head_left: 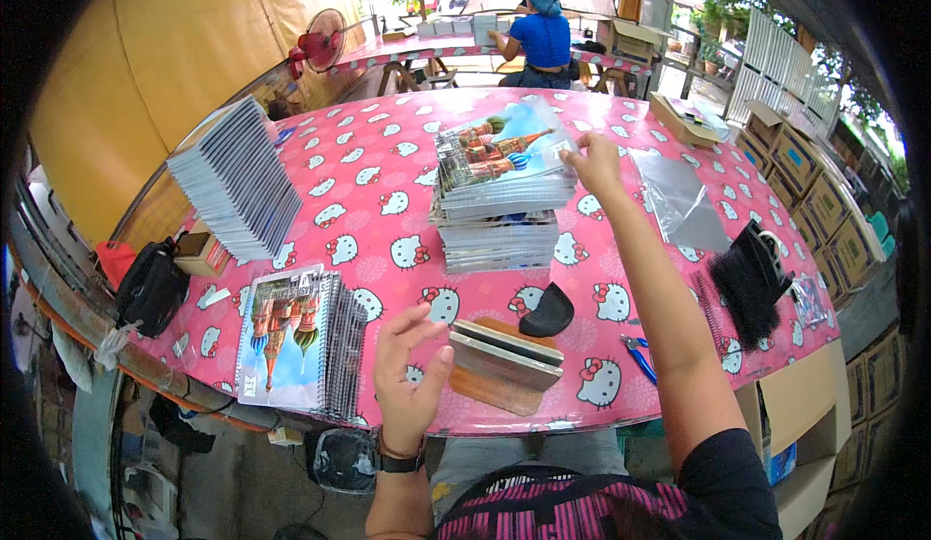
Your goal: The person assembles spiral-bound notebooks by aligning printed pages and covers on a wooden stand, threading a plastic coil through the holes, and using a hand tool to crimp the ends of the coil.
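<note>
My right hand (593,164) reaches forward with its fingers closed on the right edge of the top booklet (504,147), whose cover shows colourful onion domes. That booklet lies on a tall stack of booklets (499,239) in the middle of the table. My left hand (412,370) is held up, open, fingers apart and holding nothing. Beside it stands a wooden block with a slot (504,361) on a brown board. A black rounded pad (548,309) lies just behind the block. Spiral-bound notebooks (296,341) with the same cover are stacked to the left.
A tall booklet stack (238,181) stands far left, near a black bag (153,288). To the right are clear plastic sheets (679,201), blue-handled pliers (638,358), black binding wires (752,283) and an open carton (800,404). A person in blue (538,41) sits at another table.
</note>
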{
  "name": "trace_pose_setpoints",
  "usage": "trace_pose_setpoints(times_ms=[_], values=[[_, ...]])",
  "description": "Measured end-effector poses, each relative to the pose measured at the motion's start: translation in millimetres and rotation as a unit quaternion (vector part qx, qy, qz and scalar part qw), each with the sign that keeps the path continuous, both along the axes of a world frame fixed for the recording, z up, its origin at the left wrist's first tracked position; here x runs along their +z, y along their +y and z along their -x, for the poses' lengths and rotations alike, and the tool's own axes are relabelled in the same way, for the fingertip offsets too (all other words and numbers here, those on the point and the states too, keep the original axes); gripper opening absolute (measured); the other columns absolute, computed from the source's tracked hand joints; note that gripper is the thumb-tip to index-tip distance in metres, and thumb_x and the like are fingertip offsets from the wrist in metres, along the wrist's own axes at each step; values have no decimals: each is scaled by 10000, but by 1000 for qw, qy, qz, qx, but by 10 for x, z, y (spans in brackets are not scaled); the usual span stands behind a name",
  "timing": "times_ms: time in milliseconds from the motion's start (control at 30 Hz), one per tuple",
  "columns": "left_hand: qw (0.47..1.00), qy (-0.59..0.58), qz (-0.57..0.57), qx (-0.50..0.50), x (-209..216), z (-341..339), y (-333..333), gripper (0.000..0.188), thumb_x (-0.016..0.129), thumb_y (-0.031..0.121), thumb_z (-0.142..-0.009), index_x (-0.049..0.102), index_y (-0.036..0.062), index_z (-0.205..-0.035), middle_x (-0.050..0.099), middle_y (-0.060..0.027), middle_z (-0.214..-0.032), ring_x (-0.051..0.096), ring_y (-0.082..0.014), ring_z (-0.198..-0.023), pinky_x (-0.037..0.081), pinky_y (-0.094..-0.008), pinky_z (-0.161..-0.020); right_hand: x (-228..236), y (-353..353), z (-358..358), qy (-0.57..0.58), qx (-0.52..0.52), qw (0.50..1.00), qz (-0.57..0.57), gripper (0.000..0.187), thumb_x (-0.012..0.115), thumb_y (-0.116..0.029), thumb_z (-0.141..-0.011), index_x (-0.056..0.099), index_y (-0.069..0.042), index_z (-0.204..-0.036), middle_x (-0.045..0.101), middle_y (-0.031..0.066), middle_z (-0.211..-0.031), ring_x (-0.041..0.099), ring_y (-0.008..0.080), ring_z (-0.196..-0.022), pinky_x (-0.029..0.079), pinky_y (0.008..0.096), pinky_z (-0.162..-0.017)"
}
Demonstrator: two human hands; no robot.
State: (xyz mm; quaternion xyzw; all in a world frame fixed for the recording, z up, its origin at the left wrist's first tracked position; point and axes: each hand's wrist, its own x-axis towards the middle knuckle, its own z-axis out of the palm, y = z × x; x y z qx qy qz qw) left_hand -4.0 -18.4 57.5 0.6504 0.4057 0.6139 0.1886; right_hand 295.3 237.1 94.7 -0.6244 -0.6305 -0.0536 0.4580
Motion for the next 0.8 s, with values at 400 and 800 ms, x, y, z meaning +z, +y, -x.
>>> trace_pose_setpoints(times_ms=[400, 800], values=[[885, -392, 83, -235, -238, -24, 610, 438, 612, 122, -872, 437, 7, -1257, 508, -111, -1259, 517, -202, -1117, 424, -357, -949, -41, -2490, 537, 337, 363, 868, -1, 234, 677, -31, -796, 509, -33, -959, 531, 17, -870, 514, 91, -794, 426, 231, -675], [942, -102, 183, -261, -210, 41, 745, 291, 618, 62, -841, 546, 7, -1117, 611, -26, -989, 551, -101, -891, 444, -259, -803, -1161, -2882, 262, 235, 214, 938, 136, 171, 704, -93, -753, 612, -18, -877, 614, 78, -772, 556, 161, -681, 439, 284, -620]])
